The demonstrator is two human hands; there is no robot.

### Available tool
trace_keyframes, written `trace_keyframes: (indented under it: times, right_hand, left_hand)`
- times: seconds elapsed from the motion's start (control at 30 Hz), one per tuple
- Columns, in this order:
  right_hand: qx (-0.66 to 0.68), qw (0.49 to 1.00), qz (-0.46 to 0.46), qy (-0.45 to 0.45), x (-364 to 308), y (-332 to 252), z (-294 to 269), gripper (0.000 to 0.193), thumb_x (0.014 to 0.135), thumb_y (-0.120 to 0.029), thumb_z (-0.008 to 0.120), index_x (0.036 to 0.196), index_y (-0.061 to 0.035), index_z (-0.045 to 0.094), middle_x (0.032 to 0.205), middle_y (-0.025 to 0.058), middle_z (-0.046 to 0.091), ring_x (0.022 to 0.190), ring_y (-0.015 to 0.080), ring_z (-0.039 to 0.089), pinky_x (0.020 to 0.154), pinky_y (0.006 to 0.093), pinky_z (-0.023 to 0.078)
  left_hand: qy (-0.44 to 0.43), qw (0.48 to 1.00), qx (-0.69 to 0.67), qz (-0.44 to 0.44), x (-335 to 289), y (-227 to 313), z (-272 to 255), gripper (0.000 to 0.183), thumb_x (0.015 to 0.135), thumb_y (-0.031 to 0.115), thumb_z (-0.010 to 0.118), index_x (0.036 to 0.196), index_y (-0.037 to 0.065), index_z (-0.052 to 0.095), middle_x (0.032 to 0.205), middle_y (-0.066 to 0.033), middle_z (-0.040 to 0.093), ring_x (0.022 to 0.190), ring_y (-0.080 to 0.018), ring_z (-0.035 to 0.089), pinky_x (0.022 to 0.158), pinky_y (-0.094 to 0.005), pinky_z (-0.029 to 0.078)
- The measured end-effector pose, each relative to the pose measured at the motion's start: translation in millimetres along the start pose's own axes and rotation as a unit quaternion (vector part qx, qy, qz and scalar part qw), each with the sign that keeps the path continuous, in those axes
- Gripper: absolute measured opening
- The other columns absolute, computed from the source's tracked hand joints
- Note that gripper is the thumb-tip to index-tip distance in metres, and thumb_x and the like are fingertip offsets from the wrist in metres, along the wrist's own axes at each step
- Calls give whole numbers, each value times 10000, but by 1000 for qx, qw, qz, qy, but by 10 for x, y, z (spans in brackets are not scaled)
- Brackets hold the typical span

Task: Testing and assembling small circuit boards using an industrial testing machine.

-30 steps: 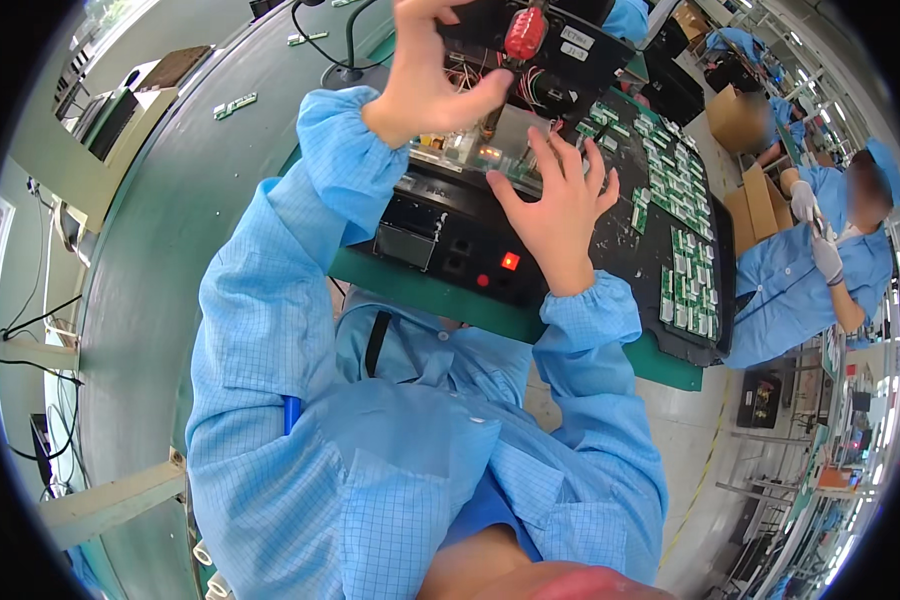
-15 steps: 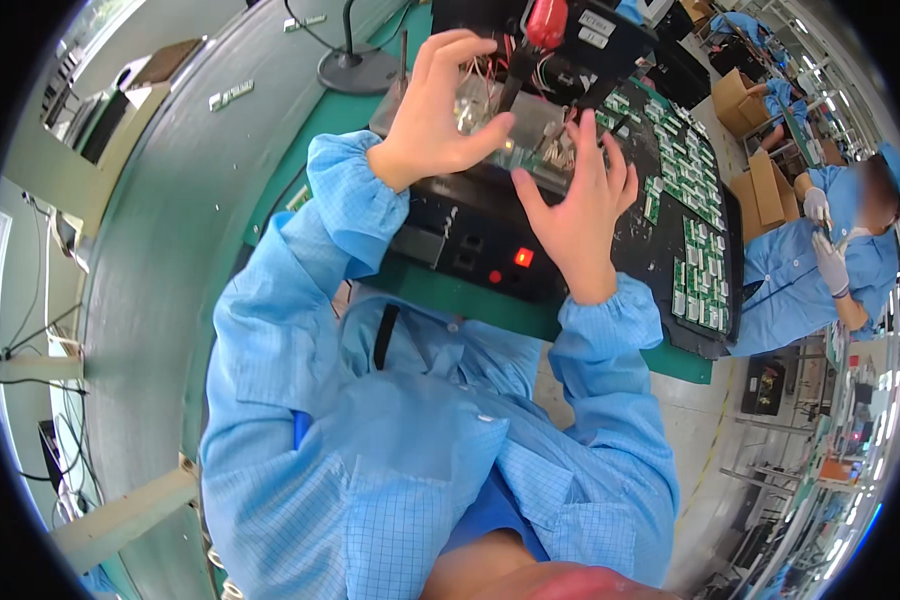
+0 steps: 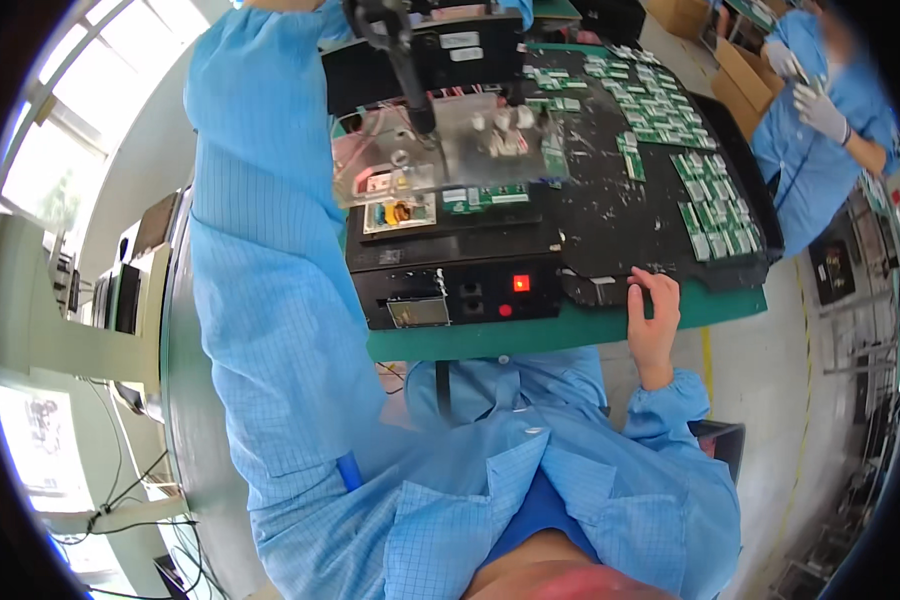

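Observation:
My left arm reaches far forward past a black test fixture (image 3: 410,258). Only a sliver of my left hand (image 3: 288,4) shows at the top edge; its fingers are out of the picture. Nothing is held in my right hand (image 3: 653,318), whose fingers are loosely bent at the near edge of a black tray (image 3: 595,225). A clear plate (image 3: 370,170) with a dark rod (image 3: 407,75) above it covers much of the fixture's top. Beneath the plate lie a green circuit board (image 3: 485,199) and a board with a copper coil (image 3: 400,212).
Several small green circuit boards (image 3: 715,205) lie in groups on the tray. A red-lit switch (image 3: 521,283) glows on the fixture's front. To the right stand a cardboard box (image 3: 745,88) and a person in blue (image 3: 815,150) with white gloves. Green covers the table edge (image 3: 450,342).
Both hands have left the fixture's top. My left has gone forward to the top edge, my right back to the tray's near edge. The view has shifted, and the clear plate is now uncovered.

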State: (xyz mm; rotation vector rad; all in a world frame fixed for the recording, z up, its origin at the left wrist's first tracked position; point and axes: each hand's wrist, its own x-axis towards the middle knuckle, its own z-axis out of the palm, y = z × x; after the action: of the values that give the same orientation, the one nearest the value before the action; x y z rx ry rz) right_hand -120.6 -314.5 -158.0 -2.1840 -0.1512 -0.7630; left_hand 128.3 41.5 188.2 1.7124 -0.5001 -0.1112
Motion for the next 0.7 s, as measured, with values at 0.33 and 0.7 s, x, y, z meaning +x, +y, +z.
trace_keyframes:
  times: [0.33,0.7]
  right_hand:
    - [-100,990,-84,53,-141,76,85,167,866,-42,662,1020,-80,715,959,31,702,978,259,569,925,378,407]
    - [-62,988,-141,19,949,-62,68,327,867,-164,693,1186,-97,661,1038,96,692,971,318,613,861,436,485]
  left_hand:
    - [315,828,288,364,-927,-303,319,241,987,185,472,905,37,643,738,-58,616,658,-147,550,604,-305,445]
    - [176,744,617,184,-1719,-2112,1700,428,875,320,665,1149,-8,630,1061,-157,645,988,-327,619,931,-436,470]
